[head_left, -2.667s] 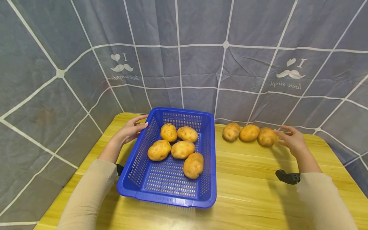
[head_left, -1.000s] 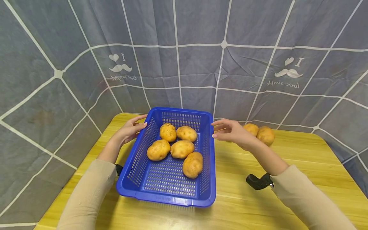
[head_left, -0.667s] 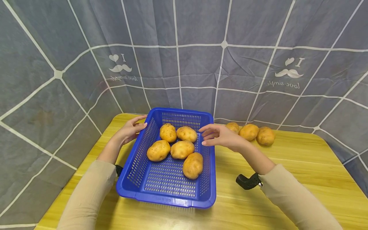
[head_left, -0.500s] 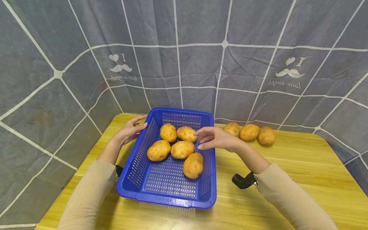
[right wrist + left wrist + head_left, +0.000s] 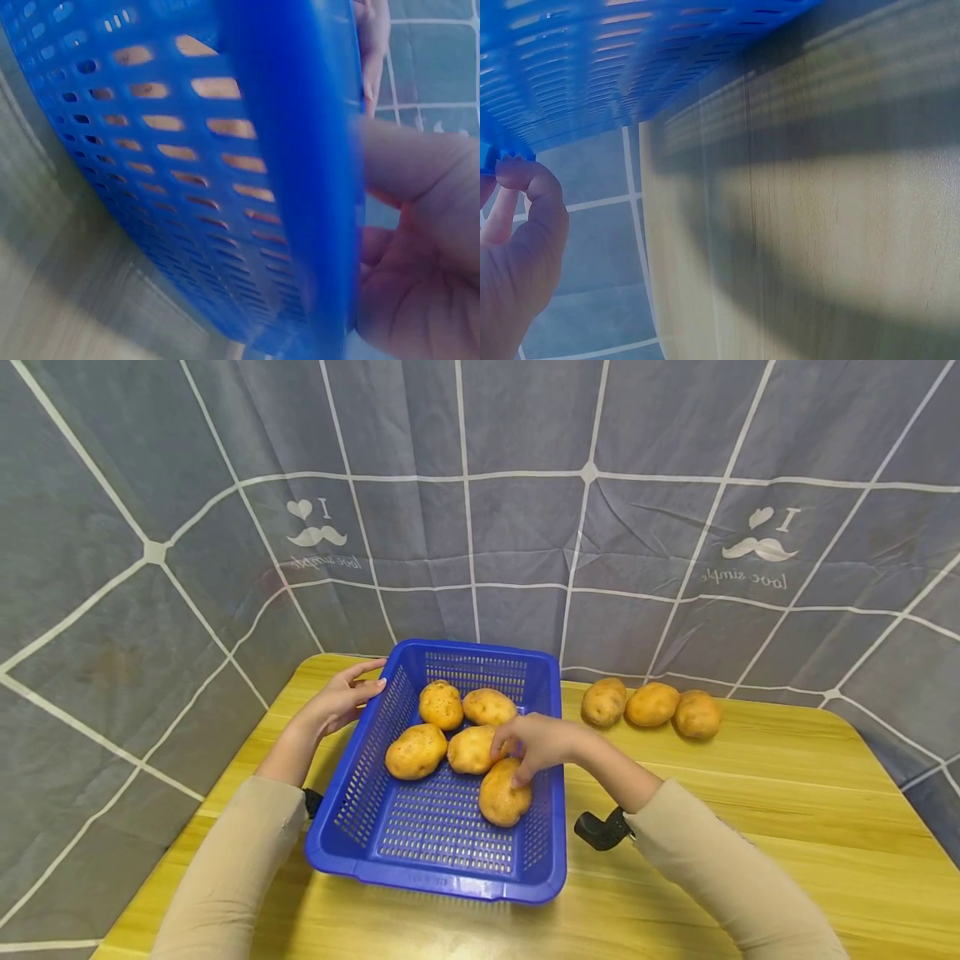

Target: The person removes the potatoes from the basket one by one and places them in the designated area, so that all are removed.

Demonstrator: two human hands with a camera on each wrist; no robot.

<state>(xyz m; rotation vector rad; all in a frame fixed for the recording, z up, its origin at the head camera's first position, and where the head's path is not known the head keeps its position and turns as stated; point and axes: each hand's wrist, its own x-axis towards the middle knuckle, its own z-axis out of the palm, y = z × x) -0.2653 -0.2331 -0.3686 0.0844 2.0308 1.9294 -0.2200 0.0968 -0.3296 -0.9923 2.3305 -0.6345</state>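
Curving over a potato point(image 5: 501, 802) below the frame's centre (gripping it or not, I cannot tell), the right hand point(image 5: 543, 743) hangs inside the blue basket point(image 5: 442, 882), whose left rim the left hand point(image 5: 339, 700) pinches, with three potatoes point(image 5: 652, 704) at centre right.

Left arm point(image 5: 232, 860), extended forward at left; left hand point(image 5: 341, 700) held with thumb bent. Right arm point(image 5: 720, 860), angled inward from near right; right hand point(image 5: 543, 743) held fingers-down, thumb parted.
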